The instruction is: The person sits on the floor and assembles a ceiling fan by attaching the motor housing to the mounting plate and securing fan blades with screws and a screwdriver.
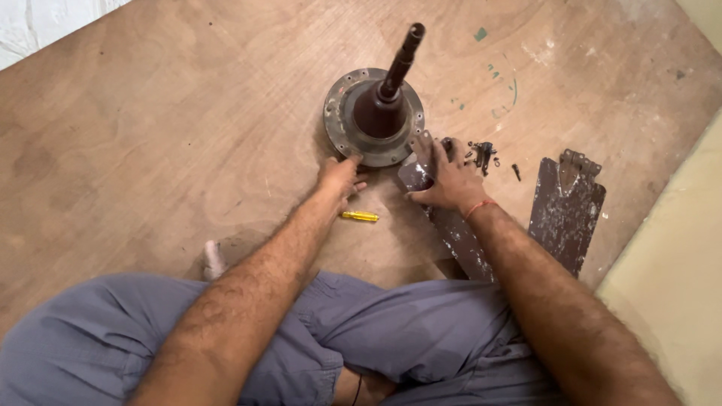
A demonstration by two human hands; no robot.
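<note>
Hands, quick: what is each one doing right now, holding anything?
Left hand: fingers on the rim of the round motor housing; a closed grip cannot be told.
Right hand: pressed down on the brown fan blade, fingers curled over its end.

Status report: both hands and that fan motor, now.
Left hand on the fan motor rim, fingers spread. Right hand pressing a brown blade against the motor. Loose screws and yellow screwdriver lie close by.

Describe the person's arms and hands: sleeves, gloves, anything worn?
Both forearms are bare and hairy, with no sleeves in view and no gloves. The right hand has a thin orange-red thread tied at the wrist. The left hand wears nothing visible: no ring, watch or band.
</note>
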